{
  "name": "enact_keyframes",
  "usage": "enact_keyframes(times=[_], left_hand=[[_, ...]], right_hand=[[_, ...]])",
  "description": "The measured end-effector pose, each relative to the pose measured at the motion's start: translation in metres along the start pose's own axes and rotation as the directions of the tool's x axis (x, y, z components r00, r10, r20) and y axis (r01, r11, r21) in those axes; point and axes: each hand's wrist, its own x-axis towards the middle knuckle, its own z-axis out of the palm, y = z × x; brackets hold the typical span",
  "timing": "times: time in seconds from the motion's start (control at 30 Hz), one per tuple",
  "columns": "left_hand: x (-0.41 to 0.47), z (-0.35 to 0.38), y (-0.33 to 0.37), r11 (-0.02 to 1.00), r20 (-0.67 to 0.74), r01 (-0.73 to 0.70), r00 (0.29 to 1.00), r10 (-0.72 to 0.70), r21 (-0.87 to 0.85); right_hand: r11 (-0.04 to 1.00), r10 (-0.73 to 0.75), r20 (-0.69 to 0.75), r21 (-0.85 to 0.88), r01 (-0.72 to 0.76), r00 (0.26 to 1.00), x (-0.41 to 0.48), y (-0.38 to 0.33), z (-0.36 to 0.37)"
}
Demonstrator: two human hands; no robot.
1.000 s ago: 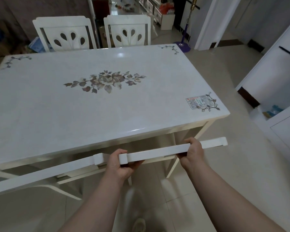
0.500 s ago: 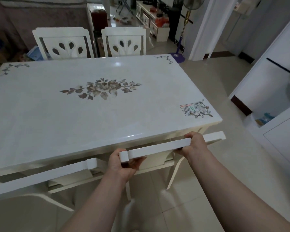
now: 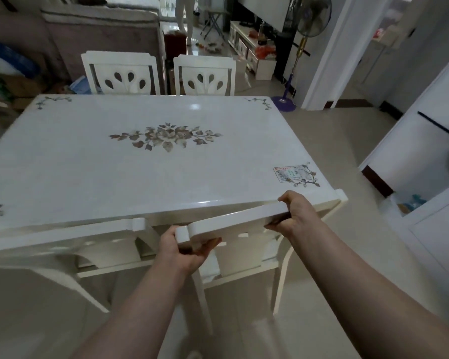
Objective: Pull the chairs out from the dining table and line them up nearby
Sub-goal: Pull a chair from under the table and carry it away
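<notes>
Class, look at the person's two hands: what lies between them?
In the head view, the near chair's top rail, white, runs from the left hand to the right hand; both grip it.

**A:** ok so how are the chairs sitting?

**B:** all white, cut-out backs. The far-left chair (image 3: pixel 119 73) and far-right chair (image 3: pixel 205 75) are upright, side by side, against the far edge of the dining table (image 3: pixel 166 174), which has a glossy white top with a flower print. The near-left chair (image 3: pixel 62 237) is tucked under the near edge. The near-right chair (image 3: pixel 233 221) is skewed, left end further out.
</notes>
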Motion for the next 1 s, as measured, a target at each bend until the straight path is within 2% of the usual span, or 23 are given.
enact_keyframes(times=[0.43,1.0], left_hand=[[-0.071,-0.035,-0.054,0.997,-0.061,0.069,0.996,-0.067,0.036],[-0.135,-0.138,-0.03,0.938,-0.002,0.291,0.955,-0.296,0.186]], right_hand=[[0.997,-0.027,-0.07,-0.07,0.022,0.997,-0.06,0.023,-0.068],[0.998,-0.055,-0.277,-0.018,0.052,0.959,-0.184,0.121,-0.105]])
